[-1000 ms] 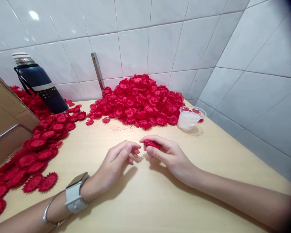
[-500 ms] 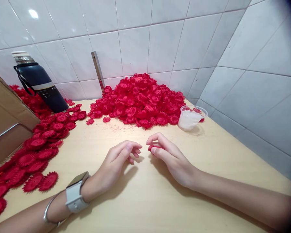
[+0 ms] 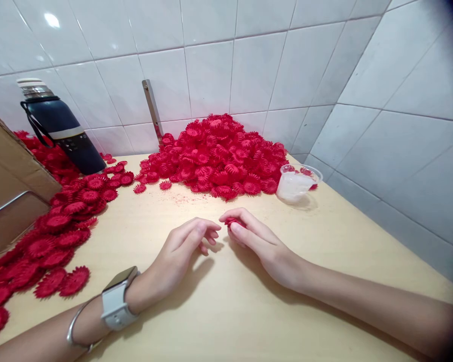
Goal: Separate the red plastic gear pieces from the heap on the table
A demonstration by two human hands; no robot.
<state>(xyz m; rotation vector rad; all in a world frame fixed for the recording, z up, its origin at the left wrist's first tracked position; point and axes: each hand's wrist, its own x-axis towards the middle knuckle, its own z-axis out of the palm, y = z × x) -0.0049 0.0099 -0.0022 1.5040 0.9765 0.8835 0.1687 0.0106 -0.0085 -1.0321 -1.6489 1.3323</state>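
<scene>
The right hand (image 3: 264,244) pinches a small red flower piece (image 3: 232,221) between thumb and fingertips, near the middle of the table; only a sliver of red shows between the digits, so most of the piece is hidden. The left hand (image 3: 181,254) rests on the tabletop just left of it, fingers curled loosely toward the right hand's fingertips and nearly touching them; whether it holds anything I cannot tell, though nothing red shows in it.

Judging by the like pieces lying about, the flower is a thin, frilled disc of fabric or soft plastic: very light, pliable, not slippery, and likely to crumple rather than break. A fingertip pinch at the centre or across the folded edge looks like the sensible hold; the fringed rim would bend away under pressure.

On the left wrist sit a pale smartwatch (image 3: 115,301) and a thin bangle (image 3: 75,327). Far behind the hands a large heap of red flowers (image 3: 219,156) is piled against the tiled wall, with a small clear cup (image 3: 296,183) just right of it, holding something whitish. A second spread of flowers (image 3: 56,231) runs along the left side of the wooden table (image 3: 230,311), beside a brown cardboard box (image 3: 7,186). A dark blue flask (image 3: 62,130) stands at the far left; faint marks on its body are too small to read. No other writing or brand shows.
</scene>
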